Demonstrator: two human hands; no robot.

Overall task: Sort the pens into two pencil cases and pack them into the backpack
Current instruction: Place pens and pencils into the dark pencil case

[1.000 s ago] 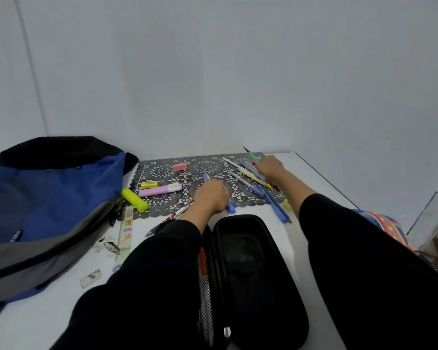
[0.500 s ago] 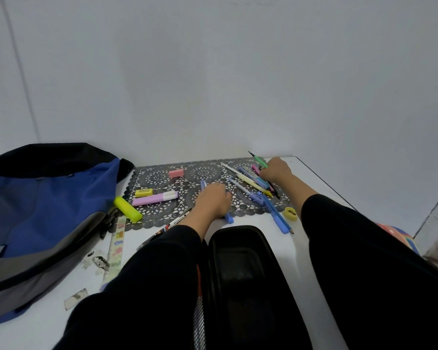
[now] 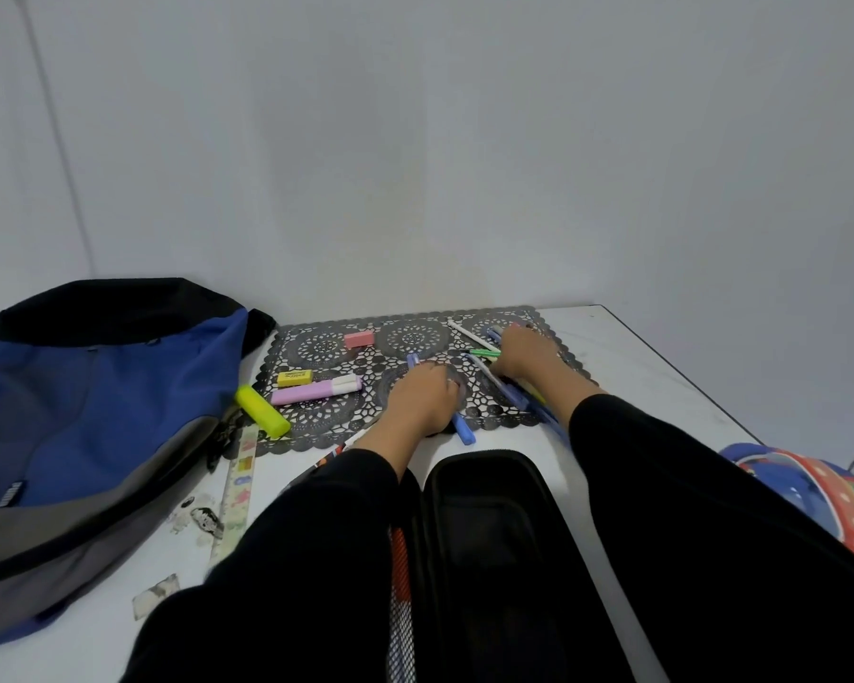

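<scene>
"Head view, starting at the left: what is there?"

"A blue and grey backpack [image 3: 95,386] lies slumped on the white worktop [image 3: 637,367]. Just right of it are a yellow highlighter [image 3: 262,411] and a patterned ruler [image 3: 237,490]. Next comes a dark lace mat [image 3: 326,347], which carries a yellow eraser [image 3: 294,378], a lilac highlighter [image 3: 316,389] and a pink eraser [image 3: 359,339]."

"And the hands?"

"Both reach over the mat. The left hand [image 3: 422,399] lies on a blue pen [image 3: 464,431]. The pen's long axis runs from far left to near right, and its near end pokes out towards the person. The fingers curl down over it, but whether they pinch it is hidden. Just beside it, the right hand [image 3: 523,354] lies on a loose heap of pens [image 3: 509,391]. A green pen [image 3: 484,352] sticks out leftward from under it. Its fingers are out of sight, so I cannot tell whether they hold anything."

"Where do the pens go?"

"A black pencil case [image 3: 494,534] lies open between the forearms, nearer the person than either hand, with its length pointing away. I judge that pens drawn straight back would lie along it. What looks like a second, colourful pencil case [image 3: 819,490] sits far right, well apart. The right forearm lies between it and the heap."
</scene>
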